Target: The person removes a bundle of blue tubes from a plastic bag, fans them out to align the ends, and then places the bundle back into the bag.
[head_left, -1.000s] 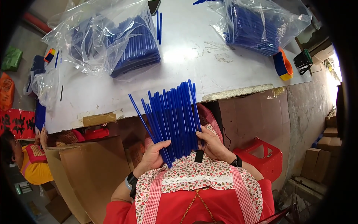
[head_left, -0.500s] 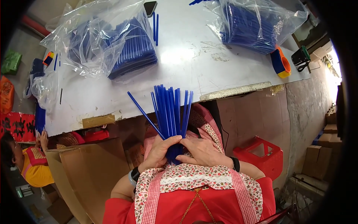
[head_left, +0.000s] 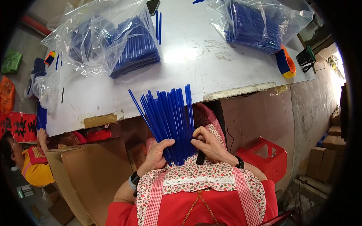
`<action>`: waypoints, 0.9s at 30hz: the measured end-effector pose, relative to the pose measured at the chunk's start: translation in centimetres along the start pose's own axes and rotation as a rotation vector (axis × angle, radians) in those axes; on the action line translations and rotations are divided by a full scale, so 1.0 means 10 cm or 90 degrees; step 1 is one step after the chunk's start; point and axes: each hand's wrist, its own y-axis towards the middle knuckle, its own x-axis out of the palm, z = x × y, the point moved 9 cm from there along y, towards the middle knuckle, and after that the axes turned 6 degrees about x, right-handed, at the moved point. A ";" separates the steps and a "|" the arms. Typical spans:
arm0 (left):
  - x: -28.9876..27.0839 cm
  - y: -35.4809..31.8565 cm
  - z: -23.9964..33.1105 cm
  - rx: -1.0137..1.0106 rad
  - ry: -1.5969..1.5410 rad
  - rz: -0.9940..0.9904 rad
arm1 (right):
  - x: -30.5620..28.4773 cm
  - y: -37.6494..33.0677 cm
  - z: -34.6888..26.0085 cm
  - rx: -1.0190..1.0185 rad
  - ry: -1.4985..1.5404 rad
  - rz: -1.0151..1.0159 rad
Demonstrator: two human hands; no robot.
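Observation:
Fanned out in front of my apron is a loose bundle of blue plastic straws (head_left: 169,120), their far ends reaching over the table's front edge. My left hand (head_left: 155,155) is closed on the left side of the bundle, its thumb lying across the straws near their lower ends. At the right side, my right hand (head_left: 209,145) pinches the outermost straws between thumb and curled fingers. A couple of straws there stand slightly apart from the others. The fingers behind the bundle are hidden.
On the white table (head_left: 177,67) lie bagged stacks of blue straws (head_left: 137,47) at left and more bagged straws (head_left: 254,28) at right. An orange-and-blue tape ring (head_left: 285,63) sits near the right edge. A cardboard box (head_left: 98,177), red stool (head_left: 264,158) and co-worker (head_left: 36,165) flank me.
My hands have moved apart, the right one shifting to the right. The bundle has spread from a tight bunch into a wider, flatter fan.

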 end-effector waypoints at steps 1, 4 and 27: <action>-0.02 0.00 0.00 0.003 0.003 0.004 | -0.01 0.00 0.01 0.005 0.000 0.000; -0.05 -0.01 0.00 -0.001 -0.001 0.012 | -0.02 0.01 0.05 0.014 0.000 0.000; -0.10 -0.03 0.00 0.001 -0.025 0.014 | -0.05 0.03 0.11 0.058 0.033 0.005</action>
